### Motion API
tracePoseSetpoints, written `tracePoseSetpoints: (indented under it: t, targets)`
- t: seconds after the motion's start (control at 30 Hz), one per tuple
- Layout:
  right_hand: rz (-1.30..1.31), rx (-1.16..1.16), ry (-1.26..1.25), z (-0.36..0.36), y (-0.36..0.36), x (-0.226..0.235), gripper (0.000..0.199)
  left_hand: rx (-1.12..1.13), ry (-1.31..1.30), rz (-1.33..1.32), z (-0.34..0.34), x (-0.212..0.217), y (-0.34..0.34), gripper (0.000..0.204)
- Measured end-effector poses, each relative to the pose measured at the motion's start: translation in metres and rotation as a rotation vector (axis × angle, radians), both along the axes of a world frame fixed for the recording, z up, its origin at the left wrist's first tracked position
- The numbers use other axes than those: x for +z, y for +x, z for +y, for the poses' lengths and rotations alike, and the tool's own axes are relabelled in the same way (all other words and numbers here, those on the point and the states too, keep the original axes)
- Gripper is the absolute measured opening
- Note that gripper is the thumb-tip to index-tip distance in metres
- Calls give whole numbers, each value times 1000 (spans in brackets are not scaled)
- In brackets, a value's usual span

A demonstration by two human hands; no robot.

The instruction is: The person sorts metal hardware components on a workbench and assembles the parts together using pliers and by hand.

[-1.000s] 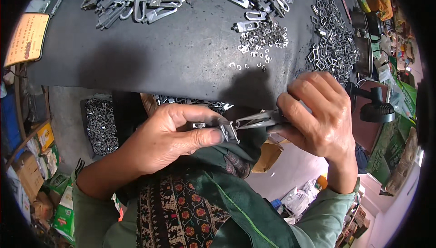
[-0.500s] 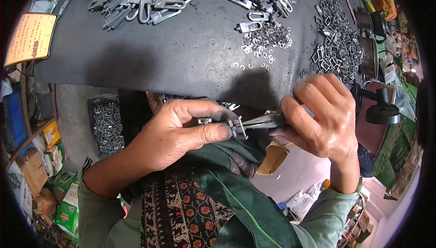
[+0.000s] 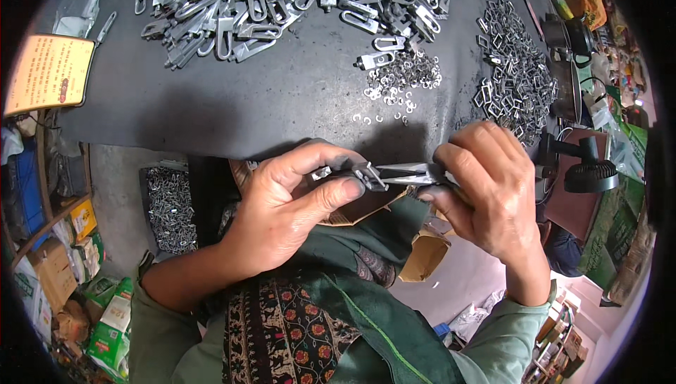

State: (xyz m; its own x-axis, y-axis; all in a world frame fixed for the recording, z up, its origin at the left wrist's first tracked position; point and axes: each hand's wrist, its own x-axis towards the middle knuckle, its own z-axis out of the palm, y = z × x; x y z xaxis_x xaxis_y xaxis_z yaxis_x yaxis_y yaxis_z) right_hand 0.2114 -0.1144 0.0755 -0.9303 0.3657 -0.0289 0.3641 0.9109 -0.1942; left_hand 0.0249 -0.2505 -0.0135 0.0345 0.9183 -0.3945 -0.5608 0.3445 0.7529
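Between the thumb and fingers of my left hand (image 3: 296,197) is a small metal fitting (image 3: 370,175) with a crosspiece at its right end; my fingers hide much of it. My right hand (image 3: 493,190) is wrapped round a pair of pliers (image 3: 412,173), whose slim jaws point left at the fitting. The jaw tips reach the crosspiece, but I cannot tell whether they grip anything. Beyond my hands, small C-shaped clips (image 3: 408,78) lie loose on the dark table (image 3: 282,95). Behind them is a large heap of long looped metal fittings (image 3: 257,4).
Small rectangular metal rings (image 3: 517,67) are piled at the table's right side. A black fan (image 3: 590,173) stands beyond my right hand. Below the table's left part sits a bin of small metal parts (image 3: 170,208). An orange-yellow printed card (image 3: 53,74) lies at far left.
The view has shifted, so the table sits lower in it. The plier jaws look more parted now, and the fitting has turned slightly in my left fingers.
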Motion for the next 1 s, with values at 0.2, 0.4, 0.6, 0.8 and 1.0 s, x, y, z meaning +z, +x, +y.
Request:
tracePoseSetpoints:
  t: [0.2,0.4,0.6,0.8,1.0]
  targets:
    - [49,3,25,-2,-1,-9,39,97,13,-106,0,0,6,18]
    - [39,25,19,-1,-1,-9,43,99,19,-30,-1,1,8,19]
    - [10,62,64,5,-4,-5,40,136,-24,-142,0,-4,16,21]
    - [-10,99,89,9,-3,-6,38,116,-18,-210,0,-6,14,19]
    - [-58,96,72,9,-3,-2,38,98,-29,-200,-1,-8,13,19]
